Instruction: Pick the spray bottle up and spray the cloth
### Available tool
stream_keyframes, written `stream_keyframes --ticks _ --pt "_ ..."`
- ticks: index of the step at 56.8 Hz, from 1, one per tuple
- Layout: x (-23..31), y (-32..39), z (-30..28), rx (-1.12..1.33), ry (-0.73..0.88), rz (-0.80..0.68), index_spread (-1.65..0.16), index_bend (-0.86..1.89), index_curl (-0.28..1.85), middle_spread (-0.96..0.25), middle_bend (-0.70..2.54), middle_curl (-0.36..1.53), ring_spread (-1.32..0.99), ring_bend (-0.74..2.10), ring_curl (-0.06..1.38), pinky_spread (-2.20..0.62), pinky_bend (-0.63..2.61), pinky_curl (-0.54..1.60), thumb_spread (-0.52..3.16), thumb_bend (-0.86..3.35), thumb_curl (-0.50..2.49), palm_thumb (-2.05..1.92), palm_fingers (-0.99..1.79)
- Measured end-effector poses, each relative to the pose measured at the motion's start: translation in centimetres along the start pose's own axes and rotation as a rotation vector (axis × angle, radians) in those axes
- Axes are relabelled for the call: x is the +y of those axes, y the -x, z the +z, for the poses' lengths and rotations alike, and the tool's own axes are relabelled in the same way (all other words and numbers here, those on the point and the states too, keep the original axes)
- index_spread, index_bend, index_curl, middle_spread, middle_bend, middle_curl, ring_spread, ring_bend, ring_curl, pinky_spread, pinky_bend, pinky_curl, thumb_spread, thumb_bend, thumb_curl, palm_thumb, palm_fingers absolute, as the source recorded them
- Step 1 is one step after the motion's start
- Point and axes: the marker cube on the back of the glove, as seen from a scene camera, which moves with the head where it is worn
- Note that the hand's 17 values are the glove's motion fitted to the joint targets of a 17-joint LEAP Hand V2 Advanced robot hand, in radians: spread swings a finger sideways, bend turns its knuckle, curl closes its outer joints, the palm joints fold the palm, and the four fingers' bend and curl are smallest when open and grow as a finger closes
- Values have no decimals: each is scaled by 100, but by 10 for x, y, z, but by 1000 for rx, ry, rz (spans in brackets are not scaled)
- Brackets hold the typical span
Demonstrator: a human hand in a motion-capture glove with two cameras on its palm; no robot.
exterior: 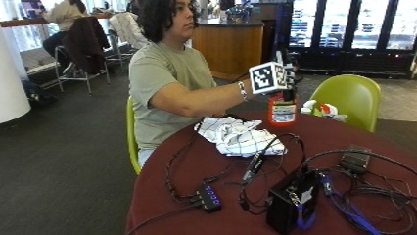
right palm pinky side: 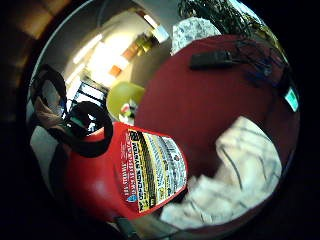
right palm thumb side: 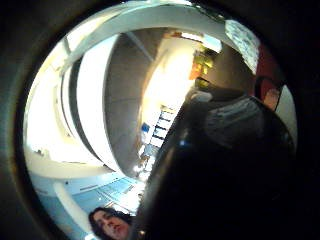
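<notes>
The gloved right hand [exterior: 285, 73] holds the red spray bottle [exterior: 282, 108] by its top, fingers curled round the neck, lifted above the far side of the round maroon table [exterior: 196, 196]; the crumpled white checked cloth [exterior: 238, 137] lies on the table to its near left, apart from the bottle.

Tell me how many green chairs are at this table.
2. One green chair is under the seated person, mostly hidden; the other green chair stands empty across the table, behind the spray bottle. More may be out of view.
</notes>
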Motion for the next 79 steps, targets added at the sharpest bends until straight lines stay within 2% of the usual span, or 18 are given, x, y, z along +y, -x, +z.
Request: stream_keyframes --ticks 10,28,37,41,43,46,49,59,79 --pt "-32 -52 35 -42 -79 -4 -18 28 62 -12 59 53 -11 57 46 -14 32 39 40 -2 84 100 132" --pt "-40 -55 47 3 -78 10 -17 27 62 -11 60 53 -11 59 47 -15 34 40 40 -3 85 100 133" --pt "-38 -55 46 -28 24 78 -19 25 63 -9 60 53 -10 59 47 -16 35 40 41 -3 84 99 131" --pt "-21 -54 44 -1 167 114 -20 25 63 -8 59 53 -9 57 46 -14 34 39 45 -3 84 98 126" --pt "-12 -52 40 26 238 126 -21 23 63 -7 58 52 -8 53 45 -9 29 38 51 -2 83 98 112" --pt "-11 -58 36 139 218 128 -21 17 61 -6 53 51 -8 50 44 -4 25 37 58 -3 80 96 101" --pt "-1 -60 27 242 226 122 -23 16 60 -5 41 47 -7 44 44 4 23 38 71 -8 75 85 78" --pt "37 -44 -42 512 300 66 -30 8 45 -1 24 40 -5 39 40 17 26 37 87 -6 61 71 54" --pt "138 27 -145 873 500 -92 -35 14 34 1 18 36 -3 34 36 23 25 36 97 -4 46 58 46"
